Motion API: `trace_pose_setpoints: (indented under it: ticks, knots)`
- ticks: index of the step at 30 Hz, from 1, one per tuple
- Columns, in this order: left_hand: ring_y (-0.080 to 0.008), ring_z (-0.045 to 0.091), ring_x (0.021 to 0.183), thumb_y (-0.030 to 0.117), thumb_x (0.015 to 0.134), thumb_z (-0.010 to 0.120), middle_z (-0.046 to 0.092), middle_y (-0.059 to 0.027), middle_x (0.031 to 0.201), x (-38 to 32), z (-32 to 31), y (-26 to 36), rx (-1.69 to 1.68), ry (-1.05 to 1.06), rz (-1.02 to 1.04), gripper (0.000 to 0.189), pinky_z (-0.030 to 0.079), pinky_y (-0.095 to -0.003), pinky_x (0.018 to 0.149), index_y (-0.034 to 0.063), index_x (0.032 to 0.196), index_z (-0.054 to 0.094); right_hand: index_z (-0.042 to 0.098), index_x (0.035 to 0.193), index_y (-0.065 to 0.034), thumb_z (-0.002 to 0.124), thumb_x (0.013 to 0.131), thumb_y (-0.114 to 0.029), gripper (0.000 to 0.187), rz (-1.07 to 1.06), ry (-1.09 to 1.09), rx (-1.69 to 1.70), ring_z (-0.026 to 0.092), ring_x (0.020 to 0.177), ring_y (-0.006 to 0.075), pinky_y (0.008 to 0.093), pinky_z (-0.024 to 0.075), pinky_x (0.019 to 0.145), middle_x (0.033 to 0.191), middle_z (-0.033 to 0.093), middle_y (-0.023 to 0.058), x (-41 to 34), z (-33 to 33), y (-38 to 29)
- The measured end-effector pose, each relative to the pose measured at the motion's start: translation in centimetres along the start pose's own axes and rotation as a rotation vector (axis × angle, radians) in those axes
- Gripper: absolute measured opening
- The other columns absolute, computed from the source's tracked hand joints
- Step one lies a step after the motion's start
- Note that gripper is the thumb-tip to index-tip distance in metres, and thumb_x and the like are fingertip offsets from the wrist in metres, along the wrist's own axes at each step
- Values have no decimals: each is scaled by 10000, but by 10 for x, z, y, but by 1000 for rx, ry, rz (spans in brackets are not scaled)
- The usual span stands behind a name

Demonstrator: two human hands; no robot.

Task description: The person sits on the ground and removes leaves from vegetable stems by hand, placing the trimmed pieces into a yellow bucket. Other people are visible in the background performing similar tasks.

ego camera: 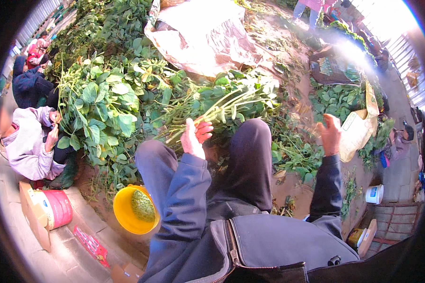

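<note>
My left hand [195,137] is raised above my knees with its fingers and thumb spread, at the stem ends of a bundle of leafy bean plants [230,100]; whether it grips a stem is unclear. Apart from it, my right hand [330,134] is lifted out to the right, blurred, with fingers parted and nothing seen in it. Green pods hang among the pale stems in front of my knees. Beside my left leg a yellow bucket [119,208], tilted in view, holds green pods [142,207].
A person in a light patterned top [28,138] sits at the left by a heap of bean plants [102,95]. A pale plastic sheet [212,39] lies ahead. At the right are a yellowish sack [357,132], a white bucket [374,194] and other people. A red bucket [61,208] stands lower left.
</note>
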State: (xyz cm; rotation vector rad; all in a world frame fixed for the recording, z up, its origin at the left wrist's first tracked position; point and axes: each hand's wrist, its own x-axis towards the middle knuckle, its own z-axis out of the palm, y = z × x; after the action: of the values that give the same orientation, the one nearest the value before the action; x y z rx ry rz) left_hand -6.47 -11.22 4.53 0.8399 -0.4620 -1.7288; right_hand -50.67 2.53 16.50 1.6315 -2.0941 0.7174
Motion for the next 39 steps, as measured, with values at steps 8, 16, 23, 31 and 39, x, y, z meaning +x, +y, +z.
trace_pose_setpoints:
  ticks: [8, 16, 23, 31, 39]
  knots:
    - [-175, 717, 737, 531, 1041, 430, 728, -199, 1056, -52, -3, 64, -37, 80, -23, 625, 584, -245, 586, -43, 1201, 619, 612, 1295, -32, 631, 995, -248, 371, 269, -840, 1186, 588, 781, 84, 241, 470, 675, 1046, 706, 30, -30, 59, -271]
    - [-152, 709, 741, 515, 1030, 480, 732, -166, 1049, -82, -21, 47, 47, 162, -24, 606, 558, -228, 577, -55, 1182, 624, 643, 1090, -51, 622, 1001, -231, 203, 681, -968, 1739, 420, 510, 8, 175, 276, 448, 828, 674, 15, -79, 104, -316]
    - [-161, 704, 721, 403, 1026, 552, 726, -147, 981, -82, -33, 29, 123, 245, 14, 470, 553, -230, 569, -42, 1148, 642, 667, 1036, -42, 592, 1011, -286, 256, 611, -1085, 1587, 412, 500, 21, 179, 288, 451, 805, 677, 44, -91, 117, -306]
    - [-122, 656, 747, 187, 990, 614, 697, -70, 953, -77, -33, -6, 390, 154, -38, 229, 522, -228, 604, 5, 1115, 676, 688, 920, -45, 624, 985, -335, 304, 679, -1238, 1612, 412, 425, 44, 207, 284, 402, 685, 662, 69, -89, 132, -276]
    - [-50, 476, 547, 219, 988, 622, 637, 21, 777, -63, -43, -28, 132, 53, -180, 139, 303, -215, 450, 90, 966, 669, 657, 898, -49, 607, 996, -333, 305, 742, -1438, 1655, 405, 414, 52, 214, 267, 387, 643, 633, 71, -84, 126, -268]
